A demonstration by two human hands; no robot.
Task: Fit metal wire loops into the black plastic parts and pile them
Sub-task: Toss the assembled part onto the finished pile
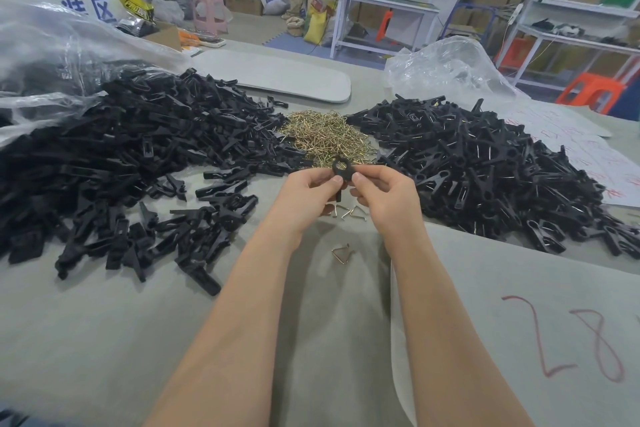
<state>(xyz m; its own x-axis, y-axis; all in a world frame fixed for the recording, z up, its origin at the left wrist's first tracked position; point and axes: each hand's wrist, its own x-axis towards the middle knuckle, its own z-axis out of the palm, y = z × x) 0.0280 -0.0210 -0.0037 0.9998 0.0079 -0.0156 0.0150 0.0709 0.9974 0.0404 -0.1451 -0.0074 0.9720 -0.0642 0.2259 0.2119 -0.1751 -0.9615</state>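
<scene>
- The grey-green cloth-covered work table (104, 322) runs out under my forearms and carries everything listed here.
- At my left spreads the large heap of bare black plastic clip parts (138, 156), its far edge under a crumpled clear plastic bag (52, 45). I judge the pieces light and stiff, apt to slide off one another.
- At my right rises the heap of black plastic parts with silver wire showing in them (485, 166), by the look of it the finished pile.
- Between the two heaps lies the mound of brass-coloured metal wire loops (325, 139). They look thin, springy and tangled, likely to lift in clumps.
- My left hand (311, 187) and right hand (384, 191) meet just in front of that mound, each pinching the same piece between thumb and curled fingers.
- That piece, a single black plastic part with a round ring end (341, 170), is held clear of the table. Whether a loop is seated in it I cannot tell. It seems best gripped by its flat sides, leaving the slot free.
- Just below my hands lie a few loose triangular wire loops (349, 211), and nearer me a lone triangular wire loop (342, 253). They are small and probably slippery, best nipped at a corner.
</scene>
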